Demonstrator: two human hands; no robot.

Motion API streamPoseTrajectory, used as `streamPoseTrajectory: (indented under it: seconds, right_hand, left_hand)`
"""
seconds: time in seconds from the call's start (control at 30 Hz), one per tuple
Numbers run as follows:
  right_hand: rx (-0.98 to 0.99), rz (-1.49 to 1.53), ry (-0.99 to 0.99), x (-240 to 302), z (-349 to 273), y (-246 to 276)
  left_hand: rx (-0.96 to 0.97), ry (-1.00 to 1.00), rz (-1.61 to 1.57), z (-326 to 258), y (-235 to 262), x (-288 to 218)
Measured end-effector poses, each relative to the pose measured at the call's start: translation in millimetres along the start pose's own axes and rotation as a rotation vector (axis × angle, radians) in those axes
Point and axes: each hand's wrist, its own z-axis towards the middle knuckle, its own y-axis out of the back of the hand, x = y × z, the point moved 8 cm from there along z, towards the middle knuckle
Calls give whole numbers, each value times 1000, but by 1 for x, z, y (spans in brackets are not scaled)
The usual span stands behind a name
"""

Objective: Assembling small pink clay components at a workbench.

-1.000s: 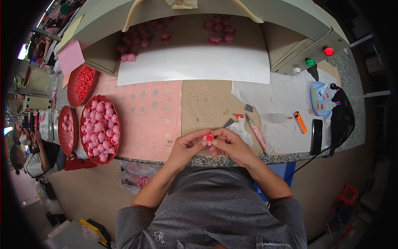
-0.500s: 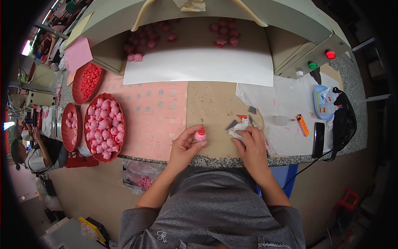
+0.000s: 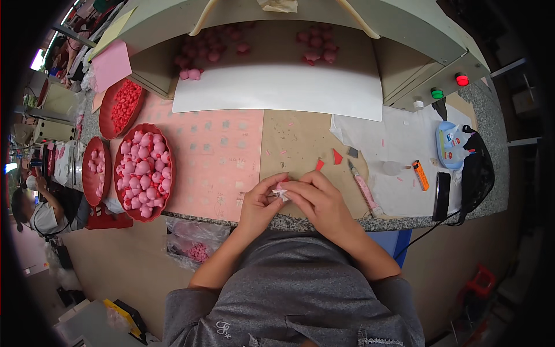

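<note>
In front of me at the table's edge, my two hands meet. My left hand (image 3: 258, 203) is closed round a small pink figure (image 3: 281, 184), mostly hidden behind the fingers. Pinched in my right hand (image 3: 321, 203) is a crumpled white tissue (image 3: 280, 193), which is against the figure. Just right of my right hand lies a pink craft knife (image 3: 363, 188), with red scraps (image 3: 337, 156) and a small grey piece (image 3: 352, 152) beyond it.
Red bowls (image 3: 144, 217) of pink and red parts stand at the left. A machine with a white tray sheet (image 3: 277, 92) and pink figures inside spans the back. An orange lighter (image 3: 421, 176), a phone (image 3: 442, 195) and a blue basket (image 3: 444, 151) lie right. A person (image 3: 52, 208) sits far left.
My right hand has moved left with the white tissue to the figure in my left hand. The craft knife and red scraps are now more exposed.
</note>
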Motion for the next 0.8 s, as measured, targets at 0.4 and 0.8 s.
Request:
streamPoseTrajectory:
  seconds: [0.4,0.8]
  right_hand:
    - [127,-74,257,-11,-5,-12]
    - [44,-180,221,-14,-24,-7]
  left_hand:
    - [31,74,8,-1,2,6]
    - [32,1,174,0,2,6]
